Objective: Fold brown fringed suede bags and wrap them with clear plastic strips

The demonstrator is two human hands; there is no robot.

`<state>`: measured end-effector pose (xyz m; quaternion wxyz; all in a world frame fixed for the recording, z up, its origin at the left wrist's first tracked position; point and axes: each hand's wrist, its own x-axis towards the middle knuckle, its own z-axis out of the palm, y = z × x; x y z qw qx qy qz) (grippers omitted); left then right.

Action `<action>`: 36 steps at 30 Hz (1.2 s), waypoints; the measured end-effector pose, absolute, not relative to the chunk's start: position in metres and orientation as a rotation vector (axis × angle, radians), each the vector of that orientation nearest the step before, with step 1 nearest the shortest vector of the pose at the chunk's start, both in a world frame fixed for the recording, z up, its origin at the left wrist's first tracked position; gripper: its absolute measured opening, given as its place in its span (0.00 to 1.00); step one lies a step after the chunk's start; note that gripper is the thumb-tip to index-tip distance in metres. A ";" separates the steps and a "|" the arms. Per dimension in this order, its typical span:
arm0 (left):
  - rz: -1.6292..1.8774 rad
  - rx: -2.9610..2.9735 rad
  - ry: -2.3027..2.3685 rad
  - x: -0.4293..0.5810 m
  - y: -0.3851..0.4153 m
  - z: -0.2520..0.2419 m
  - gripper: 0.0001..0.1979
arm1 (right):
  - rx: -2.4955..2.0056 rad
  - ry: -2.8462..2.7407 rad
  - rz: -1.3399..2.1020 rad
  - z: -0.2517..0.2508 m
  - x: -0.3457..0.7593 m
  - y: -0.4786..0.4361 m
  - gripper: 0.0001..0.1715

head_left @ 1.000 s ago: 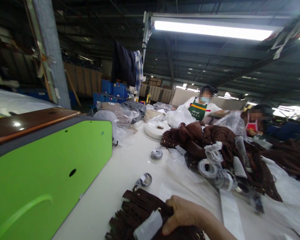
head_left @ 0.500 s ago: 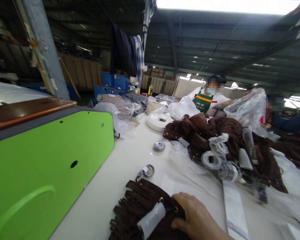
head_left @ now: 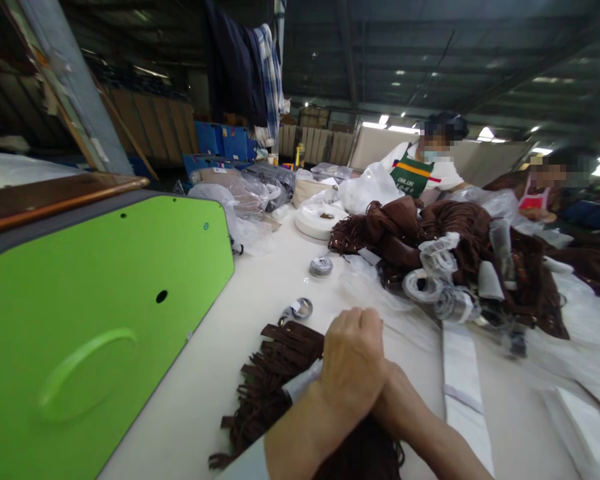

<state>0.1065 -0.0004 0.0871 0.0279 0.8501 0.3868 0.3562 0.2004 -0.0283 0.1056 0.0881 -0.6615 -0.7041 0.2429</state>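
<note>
A dark brown fringed bag [head_left: 273, 370] lies on the white table in front of me, its strips spread to the left. My left hand [head_left: 355, 350] is closed over the bag's upper right edge, knuckles up; what its curled fingers hold is hidden. From the lower right comes my right forearm, with my right hand [head_left: 389, 383] mostly behind the left one, its fingers out of sight. A pale wrapped piece [head_left: 300, 380] on the bag shows partly beside my left wrist. Just beyond the bag sits a small plastic-wrapped coil [head_left: 300, 309].
A green machine panel [head_left: 105, 320] stands along the left. Another wrapped coil [head_left: 321, 267] and a white tape roll [head_left: 317, 222] lie farther back. Brown fringed bags [head_left: 455, 233] with wrapped straps are heaped at right. A co-worker in a green apron [head_left: 413, 177] stands behind them; another person is farther right.
My left hand has come into view over the bag's edge, covering most of my right hand. The view has tilted down slightly, and the second person at right shows more.
</note>
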 end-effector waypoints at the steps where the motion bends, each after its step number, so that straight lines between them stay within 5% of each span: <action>1: 1.124 2.568 1.274 0.112 0.005 0.083 0.11 | -1.967 -2.083 0.721 0.105 0.201 -0.029 0.15; 8: 1.261 2.526 1.249 0.105 0.001 0.068 0.09 | -1.614 -1.938 0.983 0.115 0.226 -0.025 0.12; 15: 0.920 2.525 1.235 0.096 -0.003 0.078 0.03 | -1.697 -1.721 1.053 0.120 0.253 -0.024 0.11; 21: 1.223 2.719 1.055 0.087 0.007 0.069 0.10 | -1.678 -1.540 1.304 0.116 0.262 -0.001 0.27; 26: 1.563 2.850 0.928 0.084 0.008 0.068 0.12 | -1.472 -1.577 1.681 0.105 0.252 0.026 0.17; 36: 1.597 2.915 1.025 0.083 0.016 0.070 0.16 | -1.421 -1.610 2.009 0.100 0.246 0.051 0.18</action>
